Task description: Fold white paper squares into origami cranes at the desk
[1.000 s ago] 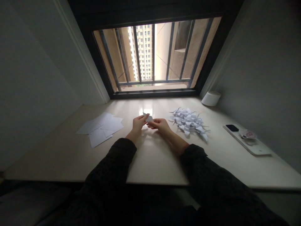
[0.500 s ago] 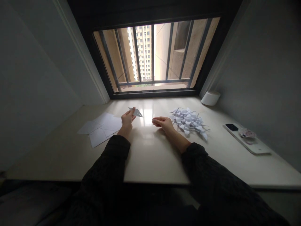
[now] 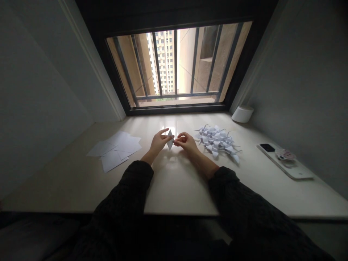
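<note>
A small piece of folded paper (image 3: 170, 140), shaped like a narrow diamond with a crease down its middle, stands nearly upright over the white surface. My left hand (image 3: 160, 140) pinches it from the left, thumb across its face and index finger stretched out behind. At its right edge, my right hand (image 3: 186, 140) has thumb and fingertips closed on the paper. Just right of that hand lies a heap of folded white paper cranes (image 3: 216, 139). Several flat sheets of white paper (image 3: 115, 146) overlap to the left of my left hand.
A white phone (image 3: 285, 161) with a round grip on its back lies at the right. The white cylinder-like object (image 3: 243, 114) stands in the back right corner. Behind the white counter (image 3: 179, 188) is a barred window (image 3: 176, 65), with walls on both sides.
My left hand has moved right and turned the folded paper from lying slanted to pointing up and down. My right hand, apart from it before, now grips its right edge.
</note>
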`<state>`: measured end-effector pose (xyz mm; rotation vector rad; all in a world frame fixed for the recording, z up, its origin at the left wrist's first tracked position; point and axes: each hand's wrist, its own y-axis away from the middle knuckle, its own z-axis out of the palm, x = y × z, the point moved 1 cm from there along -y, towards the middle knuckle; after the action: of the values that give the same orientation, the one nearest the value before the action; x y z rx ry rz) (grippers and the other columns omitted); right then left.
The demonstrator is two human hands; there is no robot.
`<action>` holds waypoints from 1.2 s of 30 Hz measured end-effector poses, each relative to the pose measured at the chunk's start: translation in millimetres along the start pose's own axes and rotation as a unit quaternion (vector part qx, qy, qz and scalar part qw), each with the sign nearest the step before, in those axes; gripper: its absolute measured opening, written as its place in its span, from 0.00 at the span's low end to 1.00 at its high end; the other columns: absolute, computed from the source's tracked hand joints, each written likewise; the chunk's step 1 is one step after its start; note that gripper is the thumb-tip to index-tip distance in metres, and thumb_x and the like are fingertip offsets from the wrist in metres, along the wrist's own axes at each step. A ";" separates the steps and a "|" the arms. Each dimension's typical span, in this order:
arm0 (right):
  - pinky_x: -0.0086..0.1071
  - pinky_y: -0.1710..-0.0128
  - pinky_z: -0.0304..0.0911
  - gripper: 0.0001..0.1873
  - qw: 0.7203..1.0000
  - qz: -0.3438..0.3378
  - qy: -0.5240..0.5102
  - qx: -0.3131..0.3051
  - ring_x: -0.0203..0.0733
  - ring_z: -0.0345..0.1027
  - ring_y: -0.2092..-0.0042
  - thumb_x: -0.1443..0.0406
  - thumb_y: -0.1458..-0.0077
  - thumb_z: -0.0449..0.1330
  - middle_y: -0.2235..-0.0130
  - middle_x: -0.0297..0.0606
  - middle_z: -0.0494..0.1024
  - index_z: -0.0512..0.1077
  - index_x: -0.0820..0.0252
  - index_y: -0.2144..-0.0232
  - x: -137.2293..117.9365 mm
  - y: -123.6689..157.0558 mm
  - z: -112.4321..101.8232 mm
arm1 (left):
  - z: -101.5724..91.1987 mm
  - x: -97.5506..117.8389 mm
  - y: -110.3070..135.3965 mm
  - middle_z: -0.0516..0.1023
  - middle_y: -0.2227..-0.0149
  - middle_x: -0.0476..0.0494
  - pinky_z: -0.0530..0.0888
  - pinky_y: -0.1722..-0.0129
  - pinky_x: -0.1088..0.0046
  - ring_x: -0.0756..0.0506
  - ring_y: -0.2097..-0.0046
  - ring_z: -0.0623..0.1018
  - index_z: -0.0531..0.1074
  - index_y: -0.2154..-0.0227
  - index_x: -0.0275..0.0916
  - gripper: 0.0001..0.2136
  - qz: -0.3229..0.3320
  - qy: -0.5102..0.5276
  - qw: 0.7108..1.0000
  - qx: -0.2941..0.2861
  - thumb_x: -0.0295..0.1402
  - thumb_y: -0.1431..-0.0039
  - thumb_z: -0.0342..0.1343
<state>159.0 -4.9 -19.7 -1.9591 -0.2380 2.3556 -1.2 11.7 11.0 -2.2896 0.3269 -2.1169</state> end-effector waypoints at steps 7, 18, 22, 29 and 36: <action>0.32 0.70 0.67 0.29 0.999 0.001 -0.026 0.036 0.37 0.72 0.74 0.51 0.71 0.72 0.75 0.28 0.74 0.62 0.56 0.72 -1.9 -2.2 0.6 | 2.8 -1.8 -0.2 0.81 0.67 0.40 0.72 0.60 0.67 0.43 0.65 0.79 0.69 0.47 0.35 0.36 -0.017 0.042 0.999 -0.005 0.43 0.61 0.70; 0.31 0.68 0.65 0.24 0.994 -0.064 0.021 0.085 0.36 0.70 0.70 0.52 0.64 0.69 0.73 0.29 0.73 0.62 0.55 0.71 -6.3 -5.6 -4.5 | 2.6 -6.4 0.6 0.81 0.67 0.36 0.70 0.68 0.72 0.43 0.65 0.80 0.78 0.65 0.36 0.22 -0.071 0.004 0.995 -0.063 0.49 0.56 0.65; 0.32 0.63 0.67 0.17 0.990 -0.100 0.095 -0.020 0.39 0.73 0.63 0.54 0.58 0.67 0.64 0.35 0.78 0.69 0.55 0.69 -18.6 -1.6 -6.1 | -7.2 -4.7 -4.6 0.81 0.69 0.37 0.69 0.72 0.73 0.45 0.69 0.79 0.78 0.61 0.36 0.23 -0.051 -0.036 0.995 -0.075 0.49 0.56 0.65; 0.44 0.53 0.68 0.23 0.992 -0.042 0.058 -0.103 0.48 0.75 0.58 0.55 0.61 0.70 0.60 0.39 0.82 0.79 0.56 0.60 -20.5 -0.5 -11.3 | -17.6 0.2 -6.4 0.82 0.72 0.39 0.69 0.72 0.73 0.45 0.73 0.79 0.61 0.40 0.37 0.40 -0.017 -0.077 0.989 -0.123 0.45 0.56 0.67; 0.44 0.49 0.67 0.25 0.999 -0.046 -0.005 -0.023 0.49 0.76 0.57 0.57 0.66 0.73 0.61 0.38 0.82 0.79 0.55 0.61 -21.9 -0.6 -10.4 | -7.0 6.6 -2.2 0.81 0.67 0.40 0.71 0.67 0.73 0.44 0.65 0.81 0.66 0.43 0.40 0.32 0.028 -0.020 0.993 -0.115 0.42 0.52 0.65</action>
<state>173.2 -6.9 -0.2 -1.9122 -0.3778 2.3244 -7.4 13.8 18.4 -2.4055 0.6575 -2.1028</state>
